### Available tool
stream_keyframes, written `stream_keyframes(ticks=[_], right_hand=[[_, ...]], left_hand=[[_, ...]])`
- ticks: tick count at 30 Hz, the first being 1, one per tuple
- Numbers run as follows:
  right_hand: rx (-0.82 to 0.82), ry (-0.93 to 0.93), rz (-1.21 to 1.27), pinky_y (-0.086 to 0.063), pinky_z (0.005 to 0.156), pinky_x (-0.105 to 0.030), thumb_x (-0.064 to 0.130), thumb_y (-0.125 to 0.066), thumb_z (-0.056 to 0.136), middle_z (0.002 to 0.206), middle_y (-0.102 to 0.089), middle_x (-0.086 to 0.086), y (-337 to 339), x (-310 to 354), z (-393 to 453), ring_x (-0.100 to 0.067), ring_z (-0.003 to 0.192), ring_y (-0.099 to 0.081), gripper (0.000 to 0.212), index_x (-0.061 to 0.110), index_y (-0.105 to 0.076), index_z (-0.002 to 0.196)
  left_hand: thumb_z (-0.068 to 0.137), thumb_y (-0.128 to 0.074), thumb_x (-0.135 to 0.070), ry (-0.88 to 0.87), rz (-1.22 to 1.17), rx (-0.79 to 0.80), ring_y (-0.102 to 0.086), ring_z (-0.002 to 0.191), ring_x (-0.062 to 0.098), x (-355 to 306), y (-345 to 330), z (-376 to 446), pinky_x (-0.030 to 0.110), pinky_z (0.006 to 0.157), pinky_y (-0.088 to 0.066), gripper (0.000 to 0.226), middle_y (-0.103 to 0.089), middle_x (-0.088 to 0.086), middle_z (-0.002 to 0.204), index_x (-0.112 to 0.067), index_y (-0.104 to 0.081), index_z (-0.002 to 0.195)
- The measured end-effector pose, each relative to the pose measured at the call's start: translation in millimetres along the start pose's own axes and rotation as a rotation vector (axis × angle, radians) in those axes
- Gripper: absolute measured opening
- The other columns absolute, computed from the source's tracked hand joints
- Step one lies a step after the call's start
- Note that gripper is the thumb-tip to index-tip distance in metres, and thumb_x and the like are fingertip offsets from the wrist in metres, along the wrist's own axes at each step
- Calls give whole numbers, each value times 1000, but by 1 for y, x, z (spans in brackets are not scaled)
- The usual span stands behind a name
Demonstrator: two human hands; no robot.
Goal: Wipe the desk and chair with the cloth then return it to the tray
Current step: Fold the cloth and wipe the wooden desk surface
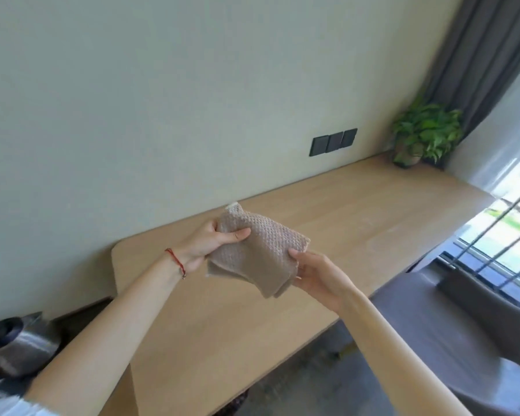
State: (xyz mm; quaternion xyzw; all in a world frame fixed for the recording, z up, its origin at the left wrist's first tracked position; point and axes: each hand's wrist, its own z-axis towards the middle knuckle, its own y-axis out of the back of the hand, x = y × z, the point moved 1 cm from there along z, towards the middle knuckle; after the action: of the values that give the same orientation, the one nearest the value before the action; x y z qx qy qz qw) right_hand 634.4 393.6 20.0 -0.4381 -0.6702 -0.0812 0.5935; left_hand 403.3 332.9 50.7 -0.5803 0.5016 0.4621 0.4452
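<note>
A beige waffle-weave cloth [261, 253], folded over, hangs in the air above the light wooden desk [342, 211]. My left hand [210, 244] grips its upper left part, thumb on top. My right hand [315, 271] pinches its lower right edge. A red string bracelet sits on my left wrist. The grey upholstered chair [451, 334] stands at the lower right, beside the desk's front edge. No tray is in view.
A potted green plant [424, 136] stands at the desk's far right corner, next to a grey curtain [487, 55]. Dark wall switches [333, 142] sit above the desk. A metallic kettle [15, 343] is at the lower left. A window with bars lies to the right.
</note>
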Motion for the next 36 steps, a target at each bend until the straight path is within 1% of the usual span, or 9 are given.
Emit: stream_keyframes(ticks=[4,9,13,16,21,25,28,32,36], right_hand=[[-62,21,37,-57,77,-31,36,-70,79,96,-74,-7,51,6,-11,-17,87,-70,40,16,-66,113],[-249,138,-170,-60,67,-34,3,-68,84,110,-67,-5,117,23,-7,-19,97,-69,40,24,-53,115],[-413,226,-454,-56,68,-43,12,-55,95,110,-64,-8,171,51,18,-30,105,-62,17,26,-51,103],[-377,187,-428,-57,80,-54,15,-63,90,118,-63,-6,205,76,38,-26,110,-62,28,25,-50,113],[-244,195,-324,-62,70,-37,-5,-69,80,123,-62,3,247,113,54,-19,98,-69,52,20,-50,122],[-233,254,-437,-54,71,-26,-23,-47,84,123,-58,-5,268,134,61,-18,106,-62,35,7,-66,84],[-220,203,-490,-49,82,-32,-18,-40,89,130,-57,-5,281,134,70,-21,116,-58,44,9,-68,67],[-185,45,-472,-44,76,-28,10,-51,94,90,-65,-11,292,109,80,-20,88,-57,31,16,-66,68],[-199,-81,-764,-35,67,-34,13,-75,77,89,-49,-2,306,70,86,-18,79,-45,35,23,-42,79]], left_hand=[[80,-69,-14,85,-94,-33,-72,77,10,16,-60,42,21,63,-57,7,-76,-3,83,-15,-68,86],[86,-64,-19,229,27,153,-70,91,9,28,-94,100,22,66,-57,24,-70,0,108,-22,-59,109],[91,-55,-29,242,183,336,-68,95,9,30,-106,155,27,66,-58,26,-67,-8,110,-35,-52,117],[84,-61,-36,190,143,348,-67,97,8,29,-118,198,30,69,-59,32,-68,-14,108,-44,-52,114],[70,-78,-31,156,14,339,-67,99,12,23,-127,251,29,72,-59,45,-71,-14,106,-45,-61,109],[80,-66,-14,199,4,329,-66,89,8,18,-132,276,18,72,-56,14,-68,-1,103,-24,-74,86],[89,-32,-5,215,21,294,-59,81,15,22,-133,287,25,67,-51,44,-62,8,100,-16,-73,77],[68,-65,-45,225,178,272,-52,67,9,33,-144,290,18,57,-44,28,-58,-2,77,-19,-65,77],[62,-83,-21,246,325,244,-51,72,9,65,-159,301,18,54,-42,33,-55,-2,85,-21,-58,83]])
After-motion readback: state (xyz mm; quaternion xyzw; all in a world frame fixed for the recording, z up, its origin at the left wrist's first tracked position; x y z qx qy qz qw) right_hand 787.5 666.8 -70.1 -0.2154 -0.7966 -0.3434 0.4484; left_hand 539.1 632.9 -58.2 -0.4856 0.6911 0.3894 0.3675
